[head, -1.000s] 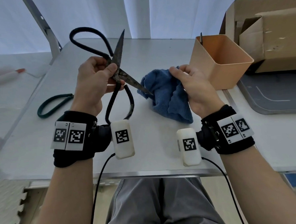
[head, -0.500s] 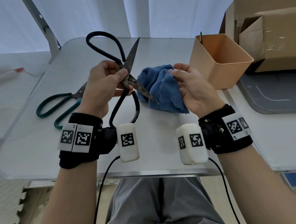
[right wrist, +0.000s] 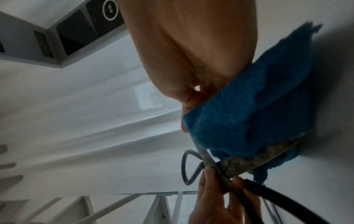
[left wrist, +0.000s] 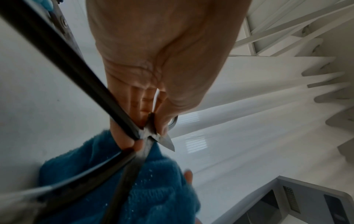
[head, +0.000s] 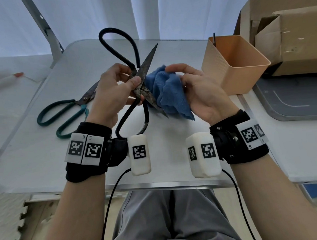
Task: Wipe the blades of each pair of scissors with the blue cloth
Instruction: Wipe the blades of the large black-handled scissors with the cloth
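Observation:
My left hand [head: 122, 85] grips the big black-handled scissors [head: 142, 80] at the pivot and holds them above the table, blades spread wide. One rusty blade points up and away, the other down toward me. My right hand [head: 189, 85] holds the bunched blue cloth [head: 168, 91] just right of the blades; it touches the lower blade [right wrist: 268, 153] in the right wrist view. The left wrist view shows my left hand [left wrist: 151, 121] pinching the pivot, the blue cloth [left wrist: 157, 189] behind. Green-handled scissors [head: 65, 113] lie on the table at the left.
An orange square bin [head: 233, 64] stands at the back right of the white table [head: 174, 155]. Cardboard boxes [head: 287, 36] sit behind it, and a grey tray [head: 290, 98] lies to the right. A white pen-like object [head: 3, 82] rests far left.
Both hands rose and came together: the black scissors moved right and tilted, the cloth lifted off the table up against the blades. The green scissors came into view.

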`<state>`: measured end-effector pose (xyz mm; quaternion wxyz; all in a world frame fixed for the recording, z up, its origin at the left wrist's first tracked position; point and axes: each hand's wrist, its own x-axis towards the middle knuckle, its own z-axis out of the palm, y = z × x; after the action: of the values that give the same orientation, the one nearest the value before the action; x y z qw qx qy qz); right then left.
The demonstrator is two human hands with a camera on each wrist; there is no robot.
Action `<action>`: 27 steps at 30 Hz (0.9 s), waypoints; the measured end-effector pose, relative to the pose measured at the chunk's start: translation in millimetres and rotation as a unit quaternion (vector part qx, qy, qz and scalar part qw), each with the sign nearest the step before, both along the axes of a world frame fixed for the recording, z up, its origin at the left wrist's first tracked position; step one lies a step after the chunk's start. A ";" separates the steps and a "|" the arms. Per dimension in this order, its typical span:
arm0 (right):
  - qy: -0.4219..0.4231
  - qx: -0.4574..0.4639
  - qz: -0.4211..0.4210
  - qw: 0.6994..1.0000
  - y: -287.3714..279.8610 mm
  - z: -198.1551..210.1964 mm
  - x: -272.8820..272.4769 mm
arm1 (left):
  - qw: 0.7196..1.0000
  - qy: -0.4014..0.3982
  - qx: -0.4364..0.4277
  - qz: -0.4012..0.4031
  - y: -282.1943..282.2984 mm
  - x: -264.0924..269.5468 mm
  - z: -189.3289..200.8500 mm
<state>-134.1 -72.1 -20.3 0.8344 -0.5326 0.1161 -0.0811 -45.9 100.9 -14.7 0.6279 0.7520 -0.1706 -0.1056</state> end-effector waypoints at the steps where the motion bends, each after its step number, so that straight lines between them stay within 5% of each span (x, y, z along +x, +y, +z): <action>1: -0.003 -0.014 0.007 1.000 0.9 -0.1 0.7 | 1.000 -0.001 -0.002 -0.003 -0.1 -0.7 0.3; 10: 0.044 -0.218 0.027 0.975 13.4 -7.8 5.4 | 1.000 -0.001 -0.015 -0.010 -8.6 -7.6 1.5; 27: 0.059 -0.289 0.059 0.954 -1.4 2.8 2.4 | 0.995 0.045 -0.070 0.046 -3.1 11.4 15.5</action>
<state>-131.7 -73.4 -17.4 0.6397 -0.7608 0.1051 -0.0301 -34.5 97.9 0.8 0.6905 0.7075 -0.1144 -0.0978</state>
